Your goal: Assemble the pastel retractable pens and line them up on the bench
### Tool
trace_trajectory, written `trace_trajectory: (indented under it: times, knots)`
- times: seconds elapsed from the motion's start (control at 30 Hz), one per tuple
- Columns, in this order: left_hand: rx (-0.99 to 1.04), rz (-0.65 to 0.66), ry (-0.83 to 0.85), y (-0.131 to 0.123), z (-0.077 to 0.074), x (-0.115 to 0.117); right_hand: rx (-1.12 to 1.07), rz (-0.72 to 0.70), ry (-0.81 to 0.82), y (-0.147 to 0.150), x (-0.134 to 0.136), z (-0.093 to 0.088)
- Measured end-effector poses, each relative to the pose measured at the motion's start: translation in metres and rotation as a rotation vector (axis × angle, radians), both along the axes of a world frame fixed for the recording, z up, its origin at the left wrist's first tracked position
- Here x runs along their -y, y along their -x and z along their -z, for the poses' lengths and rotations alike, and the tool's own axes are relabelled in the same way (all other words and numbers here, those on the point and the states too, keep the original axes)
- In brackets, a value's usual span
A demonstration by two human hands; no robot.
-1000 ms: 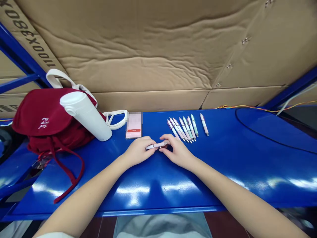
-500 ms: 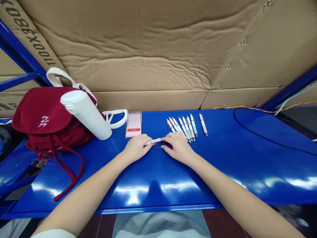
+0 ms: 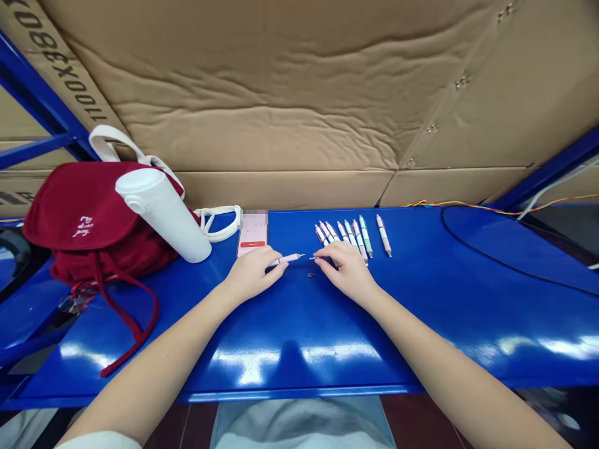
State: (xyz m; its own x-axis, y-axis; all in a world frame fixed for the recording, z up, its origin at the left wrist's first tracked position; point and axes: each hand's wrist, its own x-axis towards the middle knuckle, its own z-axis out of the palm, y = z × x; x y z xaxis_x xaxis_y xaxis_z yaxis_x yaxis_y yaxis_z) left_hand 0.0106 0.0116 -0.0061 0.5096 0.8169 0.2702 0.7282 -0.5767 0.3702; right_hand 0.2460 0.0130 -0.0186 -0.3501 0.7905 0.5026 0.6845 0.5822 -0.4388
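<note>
Corrugated cardboard (image 3: 281,93) fills the whole upper part of the view, stacked behind a blue metal shelf frame (image 3: 42,106), and below it runs a long glossy blue workbench (image 3: 421,324) that reflects the overhead lights. Orange and yellow wires (image 3: 458,202) lie along the far edge at the right, and a curved black cable (image 3: 486,262) crosses the bench top there. At the near edge, a pale grey garment (image 3: 304,427) shows on the person's lap. Toward the left sits a dark red cloth bag (image 3: 84,212) with cream strap handles (image 3: 110,140) and a red drawstring cord (image 3: 135,337) trailing across the bench. A white bottle (image 3: 161,215) leans on the bag, tilted with its cap end up and its base on the bench. Just right of the bottle lies a phone (image 3: 251,234) with its screen partly blurred. Further right, a row of pens (image 3: 350,234) lies side by side, with 1 pen (image 3: 384,236) set slightly apart at the right end. Near the middle, the left hand (image 3: 255,272) is clenched on the rear of a pink pen (image 3: 286,258), held just above the bench, while the fingertips of the right hand (image 3: 349,271) pinch a thin pale rod (image 3: 316,257) just beside the pen's tip. A small dark piece (image 3: 311,275), too small to identify, lies on the bench below them
</note>
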Motion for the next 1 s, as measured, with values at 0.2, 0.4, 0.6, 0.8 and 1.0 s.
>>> trace_trajectory:
  times: [0.2, 0.4, 0.6, 0.8, 1.0]
  knots:
    - [-0.090, 0.003, -0.060, -0.001, -0.002, 0.002, 0.027, -0.002, 0.009, 0.003, 0.005, -0.003]
    - [-0.111, 0.035, -0.044, 0.000, 0.000, 0.001, 0.059, 0.006, 0.042, 0.004, 0.007, -0.003]
    - [-0.119, 0.052, -0.055, -0.002, 0.002, 0.003, 0.077, -0.017, 0.020, 0.008, 0.010, -0.002]
    - [-0.139, 0.070, -0.077, -0.003, 0.005, 0.003, 0.109, -0.073, 0.017, 0.013, 0.012, -0.001]
    - [-0.126, 0.046, -0.065, 0.002, 0.004, 0.000, 0.245, -0.053, 0.120, 0.005, 0.011, -0.009]
